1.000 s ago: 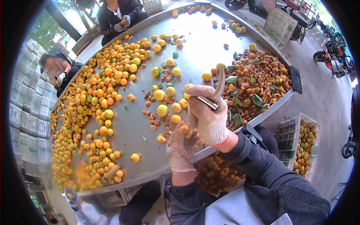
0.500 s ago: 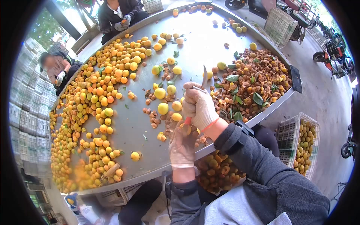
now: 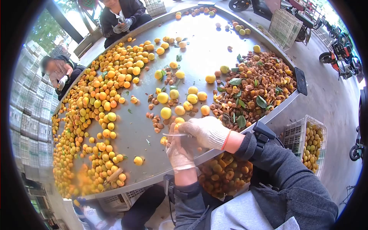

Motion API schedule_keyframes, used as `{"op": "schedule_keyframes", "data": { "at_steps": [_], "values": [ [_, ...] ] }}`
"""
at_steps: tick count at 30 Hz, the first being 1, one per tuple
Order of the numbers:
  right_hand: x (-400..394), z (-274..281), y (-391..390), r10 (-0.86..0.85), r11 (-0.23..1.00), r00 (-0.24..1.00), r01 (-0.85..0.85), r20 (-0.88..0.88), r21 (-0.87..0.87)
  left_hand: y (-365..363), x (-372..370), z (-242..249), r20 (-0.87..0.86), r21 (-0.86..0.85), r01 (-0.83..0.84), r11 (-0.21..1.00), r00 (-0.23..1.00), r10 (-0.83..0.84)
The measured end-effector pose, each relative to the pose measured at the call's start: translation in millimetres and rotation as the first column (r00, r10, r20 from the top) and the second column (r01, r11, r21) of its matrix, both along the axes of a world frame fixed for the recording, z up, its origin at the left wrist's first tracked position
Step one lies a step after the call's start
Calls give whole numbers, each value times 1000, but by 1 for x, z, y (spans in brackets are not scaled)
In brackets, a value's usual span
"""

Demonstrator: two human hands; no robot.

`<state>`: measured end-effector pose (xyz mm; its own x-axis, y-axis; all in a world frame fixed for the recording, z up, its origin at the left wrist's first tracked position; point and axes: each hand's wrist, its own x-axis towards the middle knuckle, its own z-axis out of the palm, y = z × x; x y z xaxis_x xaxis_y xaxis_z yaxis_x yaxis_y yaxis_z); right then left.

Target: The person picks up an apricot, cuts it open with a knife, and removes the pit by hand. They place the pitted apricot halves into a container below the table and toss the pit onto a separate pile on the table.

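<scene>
1. At the far left, a seated person (image 3: 59, 73) in a cap and gloves is beside stacked crates (image 3: 28, 119).
2. A large heap of yellow-orange fruit (image 3: 101, 96) covers the left side of the metal table (image 3: 153, 168). Another gloved person (image 3: 120, 19) is at its far-left edge, hands together.
3. A brown stick-like piece (image 3: 114, 174) lies on the heap's near end; one loose fruit (image 3: 138, 160) lies apart to its right.
4. Around the middle are larger yellow-green fruits (image 3: 165, 112), with small brown stones (image 3: 156, 122) and a few leaves.
5. The gloved left hand (image 3: 179, 153) is over the near edge, fingers raised and partly bent beside a yellow-orange piece (image 3: 176, 128); whether they grip it, I cannot tell.
6. The gloved right hand (image 3: 207, 132), just right of it, has its fingers curled around a knife, whose thin blade (image 3: 173, 134) points left across the left hand's fingers.
7. Below the near edge is a pile of orange-brown fruit (image 3: 226, 174).
8. On the table's right side, a heap of brown stones and scraps (image 3: 264, 82) is mixed with green leaves.
9. A flat black object (image 3: 301, 81) is at the right corner; nearer, on the floor, a white crate (image 3: 295, 140) holds yellow fruit.
</scene>
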<state>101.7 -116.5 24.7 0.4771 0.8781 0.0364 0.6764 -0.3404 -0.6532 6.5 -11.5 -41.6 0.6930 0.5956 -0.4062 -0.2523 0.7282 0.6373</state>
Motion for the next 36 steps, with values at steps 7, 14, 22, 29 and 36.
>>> {"op": "schedule_keyframes", "data": {
  "at_steps": [7,14,22,29,36],
  "values": [
    [17,-24,-6,-133,961,989,143,-59,238,-10,-1,6,63,80,41,996,997,-46],
    [18,-8,-20,-205,923,979,198,-15,331,-1,-2,10,27,60,-21,998,999,19],
    [38,13,-48,-206,747,685,571,-699,340,-21,9,3,-711,669,743,-19,647,277],
    [53,16,-78,-175,674,687,606,-705,423,-9,5,-22,-673,643,756,-122,634,380],
    [72,22,-112,-183,608,645,667,-742,430,-57,-27,75,-714,679,733,45,674,-190]
  ]
}}
